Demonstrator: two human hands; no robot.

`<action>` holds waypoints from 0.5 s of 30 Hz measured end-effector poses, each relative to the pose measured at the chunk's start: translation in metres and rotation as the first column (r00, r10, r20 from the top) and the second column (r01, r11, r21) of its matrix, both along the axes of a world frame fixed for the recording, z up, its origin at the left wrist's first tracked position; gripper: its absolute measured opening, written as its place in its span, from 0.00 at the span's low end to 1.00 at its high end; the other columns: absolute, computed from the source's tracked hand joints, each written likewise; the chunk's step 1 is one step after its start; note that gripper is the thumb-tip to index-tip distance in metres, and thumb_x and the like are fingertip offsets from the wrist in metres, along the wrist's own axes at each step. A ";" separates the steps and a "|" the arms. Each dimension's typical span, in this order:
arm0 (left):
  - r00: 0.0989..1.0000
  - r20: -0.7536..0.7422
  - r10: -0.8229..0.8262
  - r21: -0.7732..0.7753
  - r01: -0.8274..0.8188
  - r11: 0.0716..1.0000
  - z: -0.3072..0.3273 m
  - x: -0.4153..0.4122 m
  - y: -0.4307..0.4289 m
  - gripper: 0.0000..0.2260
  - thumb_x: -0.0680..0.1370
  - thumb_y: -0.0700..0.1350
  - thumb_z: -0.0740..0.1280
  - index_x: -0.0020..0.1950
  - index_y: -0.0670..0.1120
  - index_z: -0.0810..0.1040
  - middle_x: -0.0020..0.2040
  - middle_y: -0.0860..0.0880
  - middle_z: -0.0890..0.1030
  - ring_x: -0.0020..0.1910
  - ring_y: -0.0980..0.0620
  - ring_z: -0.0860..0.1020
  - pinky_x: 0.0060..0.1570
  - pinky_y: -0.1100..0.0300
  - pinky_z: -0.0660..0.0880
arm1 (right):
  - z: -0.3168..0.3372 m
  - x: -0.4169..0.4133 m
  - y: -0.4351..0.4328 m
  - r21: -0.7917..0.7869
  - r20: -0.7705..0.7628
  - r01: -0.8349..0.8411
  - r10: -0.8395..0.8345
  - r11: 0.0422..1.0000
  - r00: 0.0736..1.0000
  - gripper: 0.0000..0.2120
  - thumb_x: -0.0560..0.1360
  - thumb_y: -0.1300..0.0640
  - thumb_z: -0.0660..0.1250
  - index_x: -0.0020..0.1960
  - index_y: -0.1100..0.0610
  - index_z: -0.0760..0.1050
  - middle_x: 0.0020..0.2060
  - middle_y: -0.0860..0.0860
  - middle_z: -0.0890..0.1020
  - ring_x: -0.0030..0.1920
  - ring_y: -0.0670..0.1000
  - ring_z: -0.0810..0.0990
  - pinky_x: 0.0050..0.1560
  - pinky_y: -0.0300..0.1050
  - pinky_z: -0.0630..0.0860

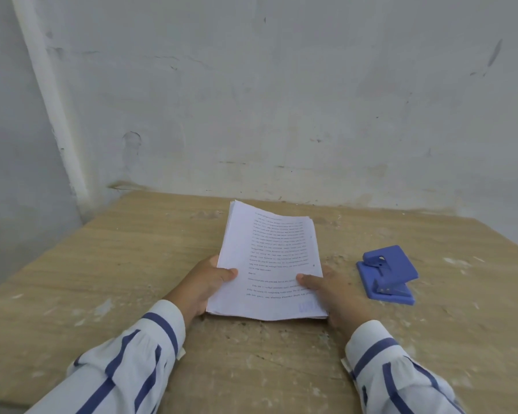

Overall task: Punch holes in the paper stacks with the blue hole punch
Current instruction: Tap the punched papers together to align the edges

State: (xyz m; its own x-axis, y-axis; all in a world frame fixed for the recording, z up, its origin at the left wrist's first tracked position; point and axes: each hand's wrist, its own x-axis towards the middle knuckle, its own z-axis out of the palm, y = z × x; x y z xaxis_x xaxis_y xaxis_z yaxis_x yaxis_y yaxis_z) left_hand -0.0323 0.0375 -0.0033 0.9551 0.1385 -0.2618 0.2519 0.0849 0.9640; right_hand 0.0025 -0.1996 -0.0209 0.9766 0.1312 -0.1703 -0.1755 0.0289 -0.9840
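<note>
A stack of printed white paper (269, 255) is in the middle of the wooden table (102, 264), its near end lifted slightly. My left hand (204, 285) grips the stack's lower left edge, thumb on top. My right hand (335, 294) holds the lower right edge, thumb pressed on the top sheet. The blue hole punch (386, 273) sits on the table to the right of the stack, a short gap from my right hand, with nothing touching it.
A scuffed grey wall (281, 100) rises right behind the table's far edge. A white pipe (51, 94) runs down the corner at the left. The table's left edge falls away diagonally.
</note>
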 end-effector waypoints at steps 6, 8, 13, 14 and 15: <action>1.000 -0.017 0.008 0.024 -0.007 1.000 0.005 0.003 0.028 0.16 0.78 0.34 0.64 0.65 0.40 0.74 0.61 0.38 0.80 0.59 0.35 0.78 0.63 0.38 0.71 | 0.013 0.003 0.020 -0.161 -0.029 -0.154 0.151 0.975 0.988 0.19 0.66 0.66 0.63 0.54 0.52 0.76 0.52 0.52 0.83 0.50 0.58 0.82 0.47 0.54 0.82; 0.999 -0.022 0.027 0.033 -0.026 0.999 0.010 0.004 0.042 0.16 0.78 0.35 0.65 0.65 0.40 0.74 0.61 0.38 0.80 0.59 0.36 0.78 0.63 0.39 0.71 | 0.018 0.006 0.035 -0.194 -0.045 -0.193 0.187 0.962 0.981 0.24 0.65 0.67 0.63 0.59 0.52 0.73 0.56 0.53 0.81 0.52 0.60 0.81 0.46 0.57 0.82; 0.997 -0.029 0.074 0.035 -0.073 0.997 0.022 0.008 0.083 0.15 0.77 0.36 0.66 0.64 0.38 0.74 0.60 0.38 0.80 0.58 0.37 0.79 0.60 0.41 0.74 | 0.026 0.022 0.083 -0.286 -0.016 -0.141 0.142 0.948 0.990 0.23 0.69 0.68 0.61 0.61 0.52 0.71 0.57 0.53 0.79 0.51 0.58 0.80 0.46 0.54 0.82; 0.995 -0.026 0.091 0.043 -0.090 0.995 0.024 0.009 0.093 0.15 0.77 0.36 0.66 0.64 0.38 0.73 0.59 0.38 0.80 0.57 0.37 0.79 0.58 0.42 0.76 | 0.026 0.025 0.093 -0.286 -0.012 -0.121 0.123 0.951 0.992 0.23 0.69 0.68 0.61 0.61 0.53 0.70 0.56 0.52 0.79 0.51 0.57 0.79 0.47 0.54 0.81; 0.994 -0.023 0.109 0.052 -0.107 0.993 0.025 0.011 0.103 0.16 0.76 0.36 0.67 0.64 0.37 0.73 0.59 0.38 0.80 0.56 0.38 0.80 0.56 0.44 0.77 | 0.026 0.028 0.104 -0.289 -0.006 -0.101 0.104 0.952 0.995 0.22 0.70 0.68 0.61 0.62 0.53 0.69 0.55 0.51 0.78 0.50 0.55 0.79 0.45 0.51 0.81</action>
State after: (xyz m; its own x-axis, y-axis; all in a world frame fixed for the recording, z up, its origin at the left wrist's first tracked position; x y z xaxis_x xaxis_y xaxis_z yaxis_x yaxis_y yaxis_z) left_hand -0.0208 0.1403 0.0220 0.9270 0.2541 -0.2761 0.2686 0.0643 0.9611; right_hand 0.0306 -0.0952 0.0051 0.9622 0.1770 -0.2072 -0.1540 -0.2741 -0.9493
